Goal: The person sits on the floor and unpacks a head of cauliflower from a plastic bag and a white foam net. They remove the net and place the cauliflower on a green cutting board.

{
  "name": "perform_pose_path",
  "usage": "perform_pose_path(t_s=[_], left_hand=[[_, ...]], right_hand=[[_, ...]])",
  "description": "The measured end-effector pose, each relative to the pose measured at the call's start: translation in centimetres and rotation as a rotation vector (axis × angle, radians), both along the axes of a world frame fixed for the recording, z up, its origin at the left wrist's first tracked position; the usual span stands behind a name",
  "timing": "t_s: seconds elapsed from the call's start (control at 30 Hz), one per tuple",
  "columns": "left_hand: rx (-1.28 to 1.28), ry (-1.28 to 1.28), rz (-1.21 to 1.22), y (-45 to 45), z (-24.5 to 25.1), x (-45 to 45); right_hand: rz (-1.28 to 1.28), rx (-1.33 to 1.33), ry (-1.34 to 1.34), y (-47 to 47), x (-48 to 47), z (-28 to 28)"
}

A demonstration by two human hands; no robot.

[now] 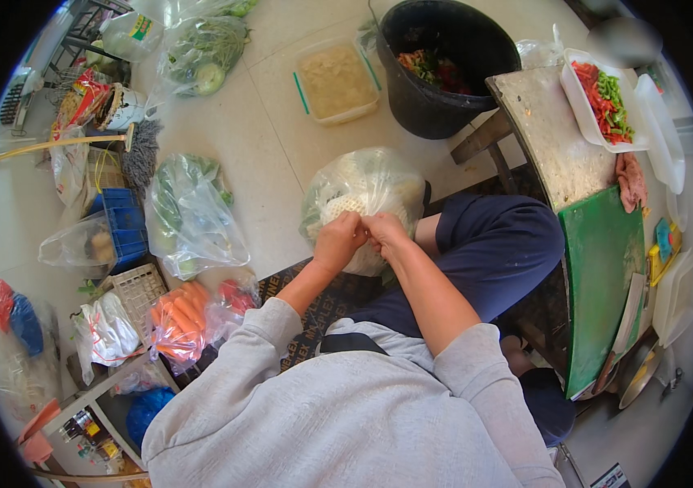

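Observation:
Both my hands meet at the near side of a clear plastic bag [377,177] that holds pale vegetables, some in white foam netting. The fingers of my left hand [341,239] pinch the gathered plastic. Close against it, my right hand [386,233] pinches the same part of the bag; the fingertips are partly hidden. The bag rests low in front of me, beside my bent leg. To its left lies another clear bag of green vegetables [191,213]. A plastic tub of pale pieces in liquid [335,79] stands beyond it on the floor.
A black bucket [426,113] with cut vegetables stands beyond the bag. On the right, a low table carries a green cutting board [603,262], a cleaver [618,332] and a white container of sliced peppers [578,116]. Bagged carrots [182,311] and a blue crate [124,226] are at left.

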State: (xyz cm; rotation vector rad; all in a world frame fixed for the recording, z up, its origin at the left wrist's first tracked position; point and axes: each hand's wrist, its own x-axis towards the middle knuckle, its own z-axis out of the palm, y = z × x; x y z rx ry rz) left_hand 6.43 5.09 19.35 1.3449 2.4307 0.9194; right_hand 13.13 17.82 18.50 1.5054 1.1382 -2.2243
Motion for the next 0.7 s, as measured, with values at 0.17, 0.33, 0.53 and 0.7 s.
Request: perform_pose_path(t_s=[0.17,0.33,0.53,0.7], left_hand=[[-0.027,-0.53,0.239,0.0,-0.7,-1.6],[0.009,-0.32,0.188,-1.0,0.5,-1.3],[-0.044,-0.499,0.289,-1.1,1.8,0.3],[-0.018,-0.457,0.203,-1.4,1.9,0.4]], right_hand=[[0.03,-0.039,-0.011,0.1,0.1,0.8],[0.06,-0.038,-0.038,0.1,0.3,2.2],[0.178,0.071,0.006,0.3,0.9,2.1],[0.323,0.338,0.031,-0.3,1.6,-0.1]])
